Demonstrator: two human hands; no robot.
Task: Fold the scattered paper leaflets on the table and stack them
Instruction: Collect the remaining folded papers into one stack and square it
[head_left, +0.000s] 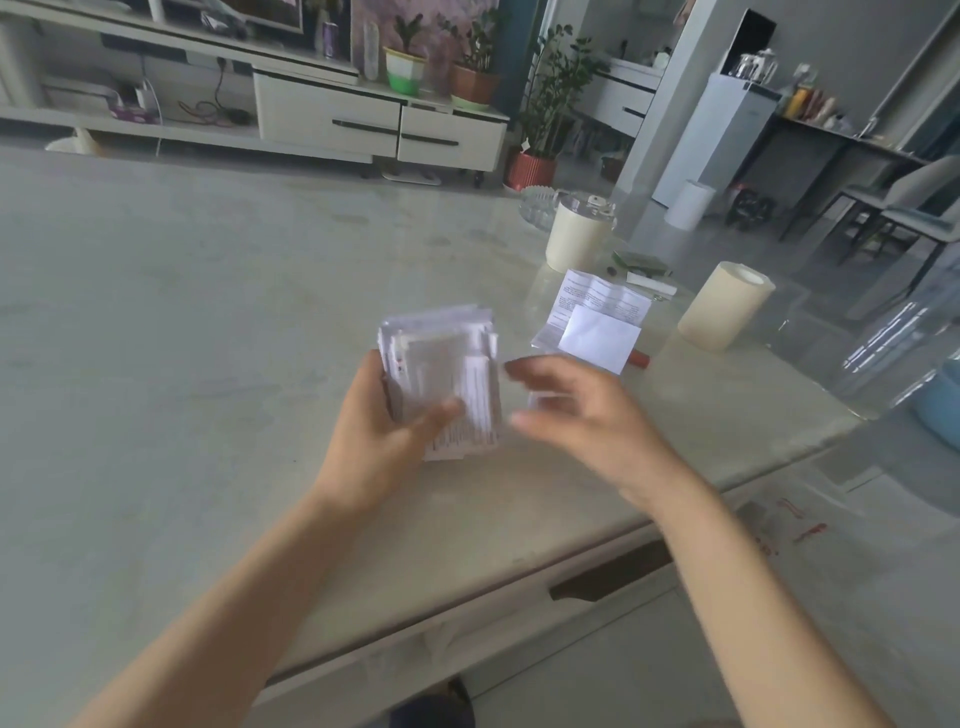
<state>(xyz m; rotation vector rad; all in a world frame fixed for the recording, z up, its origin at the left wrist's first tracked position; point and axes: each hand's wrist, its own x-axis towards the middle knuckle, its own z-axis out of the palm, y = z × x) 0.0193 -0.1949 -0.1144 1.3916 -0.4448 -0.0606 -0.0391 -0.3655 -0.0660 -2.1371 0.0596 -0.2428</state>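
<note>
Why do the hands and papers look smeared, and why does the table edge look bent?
Head view: the right hand and the leaflet bundle held by the left hand are motion-blurred; the wide-angle lens bows the table edge; the unfolded leaflets beyond look sharper.

Legible text, labels, brands, numbers, signs: none.

- Stack of folded leaflets (441, 384), held in the left hand (374, 441): rows of small dark print run down the front sheet, with a few red marks near its left edge. All of it is blurred, and no word or figure can be made out.
- Unfolded leaflet (597, 299), lying flat on the table (208, 312): blocks of fine print in columns across its creased panels, too small to read.
</note>
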